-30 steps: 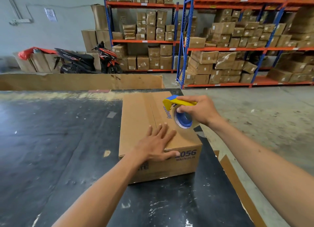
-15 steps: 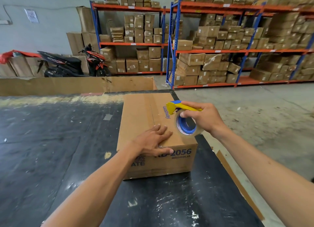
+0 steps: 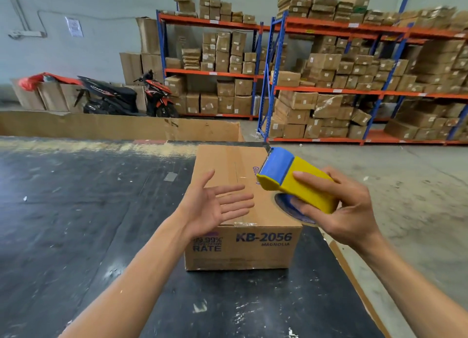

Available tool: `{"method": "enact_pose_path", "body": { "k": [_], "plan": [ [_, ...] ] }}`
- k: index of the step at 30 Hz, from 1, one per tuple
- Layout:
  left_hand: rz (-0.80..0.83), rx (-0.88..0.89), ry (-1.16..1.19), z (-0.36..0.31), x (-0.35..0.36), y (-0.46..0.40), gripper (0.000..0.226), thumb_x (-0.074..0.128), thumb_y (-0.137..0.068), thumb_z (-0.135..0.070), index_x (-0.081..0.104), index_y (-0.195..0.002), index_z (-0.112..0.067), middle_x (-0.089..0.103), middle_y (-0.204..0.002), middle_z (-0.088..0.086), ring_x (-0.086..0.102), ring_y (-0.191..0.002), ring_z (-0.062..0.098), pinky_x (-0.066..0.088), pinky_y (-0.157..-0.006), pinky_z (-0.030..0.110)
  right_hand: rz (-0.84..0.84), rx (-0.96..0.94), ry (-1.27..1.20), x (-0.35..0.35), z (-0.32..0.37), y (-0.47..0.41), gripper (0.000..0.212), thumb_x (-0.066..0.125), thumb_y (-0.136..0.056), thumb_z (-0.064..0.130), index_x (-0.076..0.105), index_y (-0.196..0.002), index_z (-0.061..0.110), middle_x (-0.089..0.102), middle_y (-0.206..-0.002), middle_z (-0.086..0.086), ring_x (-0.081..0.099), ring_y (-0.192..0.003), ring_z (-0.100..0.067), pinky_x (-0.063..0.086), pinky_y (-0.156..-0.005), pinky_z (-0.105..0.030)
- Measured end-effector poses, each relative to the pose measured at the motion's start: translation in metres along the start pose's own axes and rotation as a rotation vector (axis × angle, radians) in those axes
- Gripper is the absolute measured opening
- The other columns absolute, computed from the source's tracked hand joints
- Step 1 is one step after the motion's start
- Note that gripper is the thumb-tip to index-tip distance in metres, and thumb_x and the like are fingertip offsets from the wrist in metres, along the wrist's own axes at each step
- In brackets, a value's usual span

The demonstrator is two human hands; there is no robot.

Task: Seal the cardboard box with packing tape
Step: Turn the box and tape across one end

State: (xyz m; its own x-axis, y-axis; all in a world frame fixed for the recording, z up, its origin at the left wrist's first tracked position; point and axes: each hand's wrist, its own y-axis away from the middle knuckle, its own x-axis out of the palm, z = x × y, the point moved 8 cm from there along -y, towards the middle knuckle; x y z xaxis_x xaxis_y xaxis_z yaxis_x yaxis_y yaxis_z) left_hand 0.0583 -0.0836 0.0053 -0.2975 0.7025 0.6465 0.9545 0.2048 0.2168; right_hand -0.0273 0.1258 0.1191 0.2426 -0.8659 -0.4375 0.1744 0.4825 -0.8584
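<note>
Cardboard box (image 3: 243,246) sits unheld on the worktop (image 3: 76,236); left hand (image 3: 212,206) hovers open, right hand (image 3: 347,211) grips the tape dispenser (image 3: 293,180). Seam possibly taped; box may slide.

Head-worn view looks down, close over the hands (image 3: 278,203).

Warehouse bay. Black scuffed bench (image 3: 76,223) had a cardboard sheet (image 3: 114,127) standing along its far edge. Behind it: grey wall (image 3: 88,54) with a posted notice (image 3: 74,26), parked scooter (image 3: 126,98). Blue-orange racks (image 3: 329,89) were stacked with cartons. Bare concrete floor (image 3: 405,185), even light.
</note>
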Motion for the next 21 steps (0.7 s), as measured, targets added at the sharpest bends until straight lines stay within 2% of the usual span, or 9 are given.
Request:
{"method": "enact_pose_path", "body": {
  "k": [2, 4, 6, 8, 11, 14, 16, 18, 21],
  "plan": [
    [0.02, 0.007, 0.053, -0.006, 0.007, 0.014, 0.072, 0.046, -0.096, -0.054, 0.051, -0.131, 0.009, 0.057, -0.129, 0.036, 0.056, -0.121, 0.05, 0.036, -0.112, 0.055, 0.005, -0.1, 0.042, 0.003, 0.009, 0.002, 0.04, 0.082, -0.075, 0.026, 0.074, -0.113, 0.016, 0.051, -0.08, -0.005, 0.048, -0.069, -0.012, 0.035, -0.065, -0.012],
    [0.02, 0.02, 0.043, -0.008, 0.015, 0.024, 0.073, 0.048, -0.096, -0.054, 0.053, -0.13, 0.01, 0.06, -0.129, 0.032, 0.059, -0.121, 0.045, 0.04, -0.109, 0.051, 0.138, -0.143, 0.054, 0.026, 0.003, 0.01, 0.042, 0.082, -0.075, 0.03, 0.074, -0.115, 0.02, 0.051, -0.082, -0.002, 0.047, -0.069, -0.012, 0.035, -0.065, -0.012],
    [-0.043, 0.032, -0.07, -0.005, 0.015, 0.031, 0.068, 0.052, -0.095, -0.053, 0.057, -0.127, 0.007, 0.066, -0.124, 0.026, 0.064, -0.116, 0.036, 0.047, -0.103, 0.045, 0.255, -0.13, 0.047, 0.049, -0.01, 0.022, 0.044, 0.083, -0.074, 0.033, 0.074, -0.117, 0.028, 0.051, -0.087, 0.006, 0.048, -0.071, -0.007, 0.038, -0.065, -0.014],
    [-0.115, 0.042, -0.161, -0.003, 0.009, 0.035, 0.056, 0.061, -0.092, -0.043, 0.061, -0.125, 0.002, 0.07, -0.119, 0.02, 0.068, -0.11, 0.029, 0.055, -0.095, 0.04, 0.258, -0.097, -0.002, 0.057, -0.018, 0.026, 0.046, 0.085, -0.072, 0.028, 0.074, -0.117, 0.029, 0.05, -0.092, 0.013, 0.048, -0.074, -0.001, 0.038, -0.067, -0.012],
    [-0.156, 0.078, -0.13, -0.004, -0.001, 0.039, 0.038, 0.072, -0.083, -0.022, 0.068, -0.116, -0.003, 0.072, -0.117, 0.017, 0.072, -0.099, 0.024, 0.06, -0.084, 0.033, 0.258, -0.127, -0.034, 0.063, -0.01, 0.022, 0.049, 0.087, -0.069, 0.021, 0.075, -0.116, 0.025, 0.051, -0.101, 0.017, 0.05, -0.082, 0.004, 0.037, -0.071, -0.009],
    [-0.221, 0.108, -0.101, -0.007, -0.01, 0.041, 0.023, 0.069, -0.084, -0.006, 0.073, -0.106, 0.0, 0.073, -0.113, 0.017, 0.073, -0.09, 0.022, 0.062, -0.074, 0.031, 0.251, -0.129, -0.104, 0.069, -0.004, 0.014, 0.039, 0.081, -0.08, 0.037, 0.075, -0.114, 0.019, 0.058, -0.102, 0.009, 0.056, -0.086, -0.002, 0.04, -0.072, -0.011],
    [-0.274, 0.145, -0.131, -0.009, -0.015, 0.042, 0.02, 0.063, -0.089, 0.0, 0.072, -0.108, 0.002, 0.074, -0.11, 0.016, 0.073, -0.088, 0.021, 0.062, -0.067, 0.028, 0.259, -0.126, -0.118, 0.075, -0.004, 0.012, 0.039, 0.084, -0.079, 0.034, 0.075, -0.115, 0.018, 0.062, -0.102, 0.002, 0.06, -0.087, -0.009, 0.042, -0.074, -0.014],
    [-0.365, 0.204, -0.224, -0.013, -0.025, 0.042, 0.022, 0.062, -0.09, 0.003, 0.072, -0.11, 0.001, 0.075, -0.105, 0.016, 0.073, -0.086, 0.021, 0.06, -0.062, 0.025, 0.296, -0.131, -0.118, 0.085, -0.002, 0.012, 0.041, 0.086, -0.077, 0.03, 0.075, -0.116, 0.021, 0.062, -0.104, 0.008, 0.06, -0.089, -0.006, 0.042, -0.074, -0.014],
    [-0.535, 0.285, -0.348, -0.022, -0.042, 0.048, 0.024, 0.064, -0.087, 0.007, 0.071, -0.11, 0.003, 0.077, -0.093, 0.015, 0.073, -0.076, 0.019, 0.057, -0.057, 0.024, 0.385, -0.108, -0.124, 0.095, -0.001, 0.01, 0.041, 0.081, -0.08, 0.043, 0.074, -0.119, 0.03, 0.06, -0.097, 0.012, 0.059, -0.081, -0.007, 0.042, -0.067, -0.017]
  ]
}}
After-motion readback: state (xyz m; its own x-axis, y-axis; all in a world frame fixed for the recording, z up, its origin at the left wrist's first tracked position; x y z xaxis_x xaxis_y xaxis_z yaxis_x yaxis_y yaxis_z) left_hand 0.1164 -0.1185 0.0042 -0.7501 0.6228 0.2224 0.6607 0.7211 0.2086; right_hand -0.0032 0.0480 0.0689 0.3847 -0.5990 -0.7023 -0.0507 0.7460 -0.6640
